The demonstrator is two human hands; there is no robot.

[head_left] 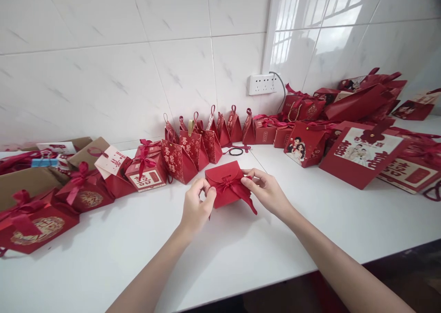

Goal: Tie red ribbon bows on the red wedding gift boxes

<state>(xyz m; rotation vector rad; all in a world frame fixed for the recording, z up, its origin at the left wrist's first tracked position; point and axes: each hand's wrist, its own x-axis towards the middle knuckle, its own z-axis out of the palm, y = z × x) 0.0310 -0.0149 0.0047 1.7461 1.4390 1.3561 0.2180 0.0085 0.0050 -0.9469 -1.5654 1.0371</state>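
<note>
Red gift box [223, 174] sits on the white counter [310, 221], in front of the wall socket [262, 84], and I see both hands on its ribbon [238, 190]: left hand [196, 208] pinching one end, right hand [268, 192] pinching the other. It looks light, thin card that dents easily. The satin looks slippery, so I'd grip close to the knot.

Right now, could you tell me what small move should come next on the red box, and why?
Probably pull the ribbon tighter to snug its bow: the left hand and right hand each pinch it across the red box, and one tail hangs loose.
</note>
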